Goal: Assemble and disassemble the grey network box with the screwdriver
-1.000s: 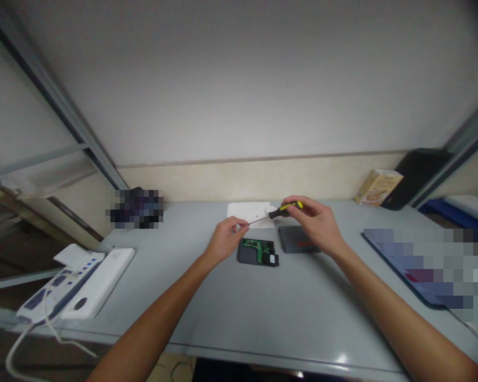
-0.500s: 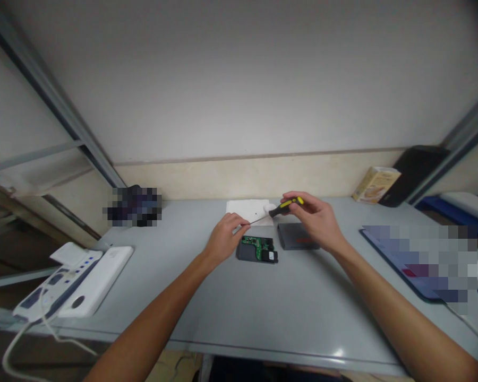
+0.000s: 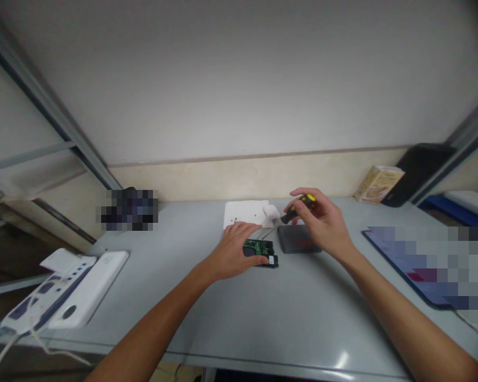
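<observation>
Spanning the board, the left hand had its thumb along the near side and its fingers reaching out past the far side. Whether it gripped the board or merely lay over it, I could not tell. The board — green and black — lay flat on the table, its left end hidden by the hand.

The right hand had thumb and fingers closed round the black and yellow handle of the screwdriver. The butt of the handle tilted up to the right, and the thin shaft slanted down to the left, toward the far side of the board, near the left fingertips. The tip was too small to show whether it touched.

Just right of the board lay the grey case, with faint red marks on its face; the right hand was above its right end. Behind the board was the paper, with a few dark specks on it and a white scrap at its right side.

A power strip lay at the table's left end, next to a white slab with a dark round spot. A pixelated dark object sat at the back left. On the right lay a blue tablet-like thing, mostly blurred out; farther back stood a carton, just beside a tilted black panel.
</observation>
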The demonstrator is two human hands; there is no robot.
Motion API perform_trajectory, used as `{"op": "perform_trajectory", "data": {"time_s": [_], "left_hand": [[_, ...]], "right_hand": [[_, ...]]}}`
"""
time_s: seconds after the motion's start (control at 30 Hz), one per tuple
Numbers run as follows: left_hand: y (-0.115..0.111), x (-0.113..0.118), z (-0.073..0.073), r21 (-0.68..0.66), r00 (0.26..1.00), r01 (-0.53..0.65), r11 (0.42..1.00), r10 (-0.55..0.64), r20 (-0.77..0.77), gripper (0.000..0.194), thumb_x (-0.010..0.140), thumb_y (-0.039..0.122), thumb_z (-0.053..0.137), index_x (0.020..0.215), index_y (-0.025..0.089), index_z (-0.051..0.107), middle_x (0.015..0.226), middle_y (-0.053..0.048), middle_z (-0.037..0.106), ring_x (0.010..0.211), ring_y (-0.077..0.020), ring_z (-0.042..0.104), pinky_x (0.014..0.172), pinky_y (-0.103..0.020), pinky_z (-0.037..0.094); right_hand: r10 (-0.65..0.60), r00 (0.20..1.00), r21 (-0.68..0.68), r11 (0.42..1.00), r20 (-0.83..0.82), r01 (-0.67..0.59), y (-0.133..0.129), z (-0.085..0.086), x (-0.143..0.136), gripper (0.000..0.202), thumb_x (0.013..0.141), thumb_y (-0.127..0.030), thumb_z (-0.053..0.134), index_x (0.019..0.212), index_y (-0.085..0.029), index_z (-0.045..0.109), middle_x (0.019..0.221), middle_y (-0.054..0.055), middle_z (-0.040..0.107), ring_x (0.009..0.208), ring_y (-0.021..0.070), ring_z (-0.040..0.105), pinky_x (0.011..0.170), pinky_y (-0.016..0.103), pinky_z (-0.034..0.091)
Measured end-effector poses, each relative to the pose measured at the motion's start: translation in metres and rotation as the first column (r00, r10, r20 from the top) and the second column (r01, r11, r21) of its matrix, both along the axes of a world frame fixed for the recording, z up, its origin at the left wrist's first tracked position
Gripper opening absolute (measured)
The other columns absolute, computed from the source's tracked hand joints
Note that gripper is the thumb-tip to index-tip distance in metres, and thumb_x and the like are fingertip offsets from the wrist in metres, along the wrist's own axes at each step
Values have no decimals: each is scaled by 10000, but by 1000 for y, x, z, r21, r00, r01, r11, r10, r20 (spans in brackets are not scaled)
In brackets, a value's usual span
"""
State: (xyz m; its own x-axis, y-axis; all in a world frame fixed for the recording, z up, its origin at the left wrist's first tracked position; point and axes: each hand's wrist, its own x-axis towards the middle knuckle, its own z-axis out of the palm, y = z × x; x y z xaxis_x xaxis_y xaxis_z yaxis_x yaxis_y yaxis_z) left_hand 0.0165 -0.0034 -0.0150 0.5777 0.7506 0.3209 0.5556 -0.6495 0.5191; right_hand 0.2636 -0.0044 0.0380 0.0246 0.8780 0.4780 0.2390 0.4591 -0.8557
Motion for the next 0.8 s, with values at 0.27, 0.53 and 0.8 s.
{"op": "perform_trajectory", "data": {"time_s": [0.27,0.53,0.8], "left_hand": [[-7,7,-6,-15,992,72,997,-74,-100,560,878,571,684,1335,272,563,1327,-80,646,1247,-283,550,1095,-463,322],[-8,7,-5,-31,995,65,997,-67,-80,484,886,552,684,1276,278,600,1282,-60,672,1205,-274,579,1064,-450,332],[-7,8,-6,-29,994,72,997,-75,-85,487,885,557,686,1270,271,602,1286,-56,671,1215,-265,574,1066,-436,341]], "right_hand": [[74,980,-31,997,182,-70,-8,4,-7,269,909,-463,654,1090,-265,665,777,5,707,586,146,646,554,258,537],[92,970,-40,996,225,-85,-5,-4,-6,267,915,-448,656,1112,-269,669,739,-12,683,586,143,638,536,245,508],[122,955,-38,993,272,-116,-5,-6,-7,265,933,-434,644,1129,-256,654,744,-15,686,596,131,636,572,231,521]]}}
